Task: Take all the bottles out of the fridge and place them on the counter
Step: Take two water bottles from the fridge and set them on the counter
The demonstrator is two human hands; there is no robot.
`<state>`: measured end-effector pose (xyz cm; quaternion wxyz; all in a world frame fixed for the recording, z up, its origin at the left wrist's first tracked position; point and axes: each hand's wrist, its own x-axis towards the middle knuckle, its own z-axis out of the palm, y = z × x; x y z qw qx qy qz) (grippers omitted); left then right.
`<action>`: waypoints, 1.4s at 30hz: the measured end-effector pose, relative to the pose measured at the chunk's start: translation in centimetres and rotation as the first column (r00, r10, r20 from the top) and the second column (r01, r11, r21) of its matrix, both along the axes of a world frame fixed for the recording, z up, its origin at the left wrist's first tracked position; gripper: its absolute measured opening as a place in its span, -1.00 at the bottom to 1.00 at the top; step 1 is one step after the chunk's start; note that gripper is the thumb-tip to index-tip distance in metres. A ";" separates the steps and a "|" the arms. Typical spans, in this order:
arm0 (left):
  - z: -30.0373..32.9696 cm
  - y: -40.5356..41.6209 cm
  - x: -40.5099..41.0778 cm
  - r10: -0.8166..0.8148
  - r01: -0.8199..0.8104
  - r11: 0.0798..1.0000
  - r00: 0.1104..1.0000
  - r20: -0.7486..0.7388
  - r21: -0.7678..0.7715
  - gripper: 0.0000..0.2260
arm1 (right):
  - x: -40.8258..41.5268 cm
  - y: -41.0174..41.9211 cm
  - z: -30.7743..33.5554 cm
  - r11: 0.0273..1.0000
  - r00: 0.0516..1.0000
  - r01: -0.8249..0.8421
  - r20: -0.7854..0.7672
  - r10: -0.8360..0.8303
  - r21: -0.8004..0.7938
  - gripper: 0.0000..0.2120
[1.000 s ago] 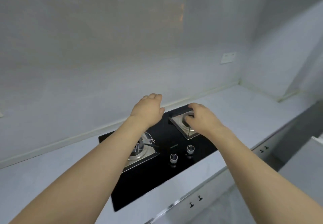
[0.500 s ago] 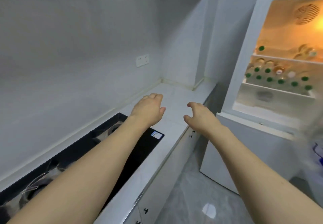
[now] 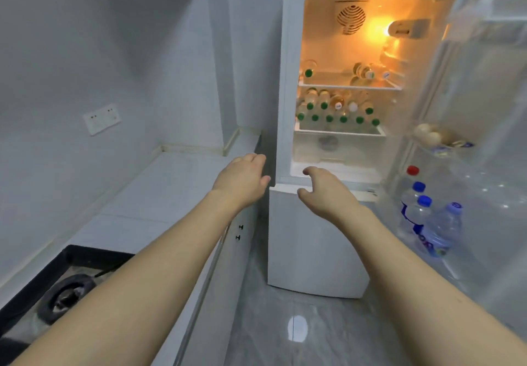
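Note:
The white fridge (image 3: 316, 240) stands open ahead, lit orange inside. Several green-capped bottles (image 3: 336, 111) lie stacked on its middle shelf, and a few more bottles (image 3: 363, 71) lie on the upper shelf. In the open door's lower rack stand clear bottles (image 3: 427, 223) with blue and red caps. Both of my arms reach forward. My left hand (image 3: 242, 183) hovers over the end of the white counter (image 3: 159, 191), fingers relaxed, holding nothing. My right hand (image 3: 325, 191) hovers before the fridge's lower front, fingers loosely curled and empty.
A black gas hob (image 3: 57, 294) is set into the counter at lower left. A wall socket (image 3: 101, 119) sits above the counter. The fridge door (image 3: 484, 109) swings open to the right, with eggs (image 3: 427, 136) in its rack. Grey tiled floor (image 3: 299, 334) lies between cabinets and fridge.
My view has swung right from the hob to the open fridge. Both hands stayed outstretched and empty, now near the fridge instead of over the burners.

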<state>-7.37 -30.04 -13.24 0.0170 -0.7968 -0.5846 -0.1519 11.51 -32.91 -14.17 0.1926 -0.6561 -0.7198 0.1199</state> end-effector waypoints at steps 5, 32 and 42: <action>0.6 7.5 1.9 -0.106 0.106 0.994 0.994 -0.016 0.016 -0.62 | 1.5 5.8 0.2 0.995 0.995 0.100 -0.013 -0.100 0.003 -0.50; 5.6 36.2 16.9 -0.358 0.348 0.925 0.932 0.045 0.155 -0.69 | 14.1 31.7 6.0 0.925 0.942 0.333 -0.113 -0.316 0.183 -0.58; 7.6 47.8 23.8 -0.107 0.105 0.994 0.985 0.139 0.024 -0.88 | 21.8 43.8 8.1 0.888 0.879 0.422 -0.322 -0.353 0.180 -0.55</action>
